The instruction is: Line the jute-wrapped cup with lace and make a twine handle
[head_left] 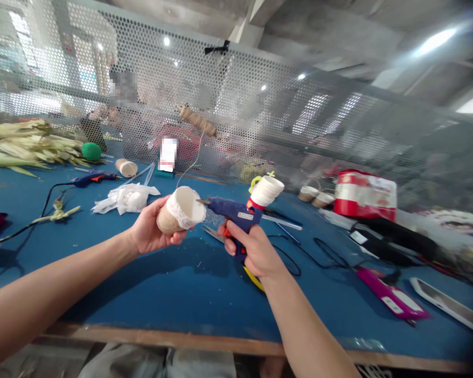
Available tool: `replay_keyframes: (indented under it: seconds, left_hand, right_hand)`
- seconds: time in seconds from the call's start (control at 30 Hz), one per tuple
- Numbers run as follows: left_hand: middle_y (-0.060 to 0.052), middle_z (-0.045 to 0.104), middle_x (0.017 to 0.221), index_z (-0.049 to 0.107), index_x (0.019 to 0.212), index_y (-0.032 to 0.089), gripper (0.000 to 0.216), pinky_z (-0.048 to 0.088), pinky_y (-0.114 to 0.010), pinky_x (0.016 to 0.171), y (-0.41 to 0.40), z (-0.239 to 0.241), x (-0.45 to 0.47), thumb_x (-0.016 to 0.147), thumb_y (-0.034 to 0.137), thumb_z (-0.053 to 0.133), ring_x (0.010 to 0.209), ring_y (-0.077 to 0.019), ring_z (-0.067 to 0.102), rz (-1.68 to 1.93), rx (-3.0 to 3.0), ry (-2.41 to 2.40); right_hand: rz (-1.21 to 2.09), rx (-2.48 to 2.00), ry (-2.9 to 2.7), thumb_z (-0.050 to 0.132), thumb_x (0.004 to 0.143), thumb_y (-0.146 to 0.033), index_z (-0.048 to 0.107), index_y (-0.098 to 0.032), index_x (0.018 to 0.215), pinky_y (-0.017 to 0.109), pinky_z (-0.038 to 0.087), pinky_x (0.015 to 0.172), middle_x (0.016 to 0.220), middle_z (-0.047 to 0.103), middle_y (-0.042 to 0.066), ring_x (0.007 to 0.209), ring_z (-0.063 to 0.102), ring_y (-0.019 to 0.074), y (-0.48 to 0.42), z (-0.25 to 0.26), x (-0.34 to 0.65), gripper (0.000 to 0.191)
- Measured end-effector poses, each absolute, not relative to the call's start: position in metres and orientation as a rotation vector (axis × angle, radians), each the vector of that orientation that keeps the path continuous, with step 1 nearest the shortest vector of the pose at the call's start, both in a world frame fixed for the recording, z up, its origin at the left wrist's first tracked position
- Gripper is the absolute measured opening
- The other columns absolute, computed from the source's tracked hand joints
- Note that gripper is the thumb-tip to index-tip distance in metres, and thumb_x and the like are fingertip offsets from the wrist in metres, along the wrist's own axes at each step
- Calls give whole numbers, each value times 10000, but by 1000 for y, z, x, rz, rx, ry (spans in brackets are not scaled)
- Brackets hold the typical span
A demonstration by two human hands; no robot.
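My left hand (153, 226) is wrapped around a small paper cup (169, 218) covered in brown twine, with white lace round its upper part. The cup tilts so its white mouth faces right. In my right hand (252, 247) is a blue hot glue gun (228, 209), with a finger at its orange trigger. The gun's nozzle points left at the cup's rim; whether the two touch, I cannot tell. A clear glue stick (281, 222) juts from the gun's back. Partly hidden behind my right hand lie scissors (254, 278) with yellow handles.
Crumpled white lace (128, 198) and a second glue gun (96, 178) lie left on the blue table (161, 299). A twine spool (199, 122) hangs on the mesh screen. Stacked paper cups (267, 190), a red package (364, 194), a purple device (392, 296) and cables are to the right.
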State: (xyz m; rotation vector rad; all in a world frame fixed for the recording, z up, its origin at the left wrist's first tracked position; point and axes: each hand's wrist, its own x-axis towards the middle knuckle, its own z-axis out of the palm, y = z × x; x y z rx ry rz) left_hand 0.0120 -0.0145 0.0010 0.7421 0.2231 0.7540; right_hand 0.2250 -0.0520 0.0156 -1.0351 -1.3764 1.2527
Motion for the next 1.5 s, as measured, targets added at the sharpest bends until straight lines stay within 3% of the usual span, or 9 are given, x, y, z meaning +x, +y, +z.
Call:
replay_keyframes:
  seconds: [0.17, 0.3, 0.43, 0.6, 0.93, 1.07, 1.23, 1.5]
  left_hand:
    - [-68, 606, 608, 551, 845, 114, 340, 376, -212, 376, -14, 1, 14, 802, 422, 415, 410, -131, 531, 888, 787, 342]
    - [-46, 583, 557, 554, 790, 114, 322, 358, -201, 348, -14, 2, 15, 802, 413, 434, 384, -124, 517, 964, 831, 439]
    - [-48, 580, 553, 555, 771, 116, 324, 369, -204, 342, -11, 0, 14, 801, 416, 435, 387, -125, 518, 963, 817, 458]
    - [-44, 569, 522, 543, 761, 127, 320, 371, -201, 344, -11, 0, 12, 796, 427, 437, 379, -131, 523, 909, 763, 466]
    - [-54, 576, 531, 564, 758, 107, 369, 347, -196, 345, -12, -2, 14, 809, 444, 420, 370, -117, 505, 845, 805, 407]
    - [-65, 595, 586, 558, 817, 111, 327, 388, -216, 380, -9, -2, 11, 801, 411, 430, 419, -134, 538, 866, 794, 358]
    - [-84, 617, 663, 537, 870, 113, 304, 431, -234, 456, -11, 1, 10, 761, 389, 475, 504, -155, 579, 852, 761, 296]
    - [-110, 632, 754, 515, 989, 110, 359, 441, -245, 511, -14, 3, 11, 762, 385, 468, 571, -156, 583, 837, 729, 191]
  right_hand:
    - [737, -1330, -1640, 578, 752, -451, 571, -165, 632, 263, 370, 472, 477, 505, 3, 462, 455, 122, -55, 19, 228, 311]
    - [587, -1411, -1753, 577, 743, -434, 533, -182, 574, 270, 370, 467, 449, 489, -3, 431, 447, 123, -57, 25, 226, 307]
    - [714, -1353, -1759, 579, 748, -430, 552, -171, 600, 264, 378, 467, 460, 493, -4, 441, 451, 118, -58, 28, 229, 300]
    - [836, -1206, -1637, 588, 752, -426, 594, -153, 748, 249, 366, 429, 674, 605, 43, 435, 426, 83, -54, 25, 237, 273]
    - [725, -1349, -1725, 625, 723, -406, 594, -179, 630, 264, 362, 430, 437, 485, -12, 420, 450, 121, -56, 26, 233, 248]
    - [934, -1199, -1611, 614, 735, -417, 611, -162, 714, 244, 348, 423, 486, 496, -16, 429, 421, 95, -57, 29, 235, 256]
    - [1245, -1076, -1358, 648, 702, -424, 606, -144, 683, 213, 290, 391, 467, 465, -33, 402, 373, 64, -54, 26, 230, 284]
    - [1494, -919, -1147, 682, 675, -397, 605, -149, 661, 204, 270, 388, 603, 565, 3, 405, 349, 41, -51, 15, 218, 260]
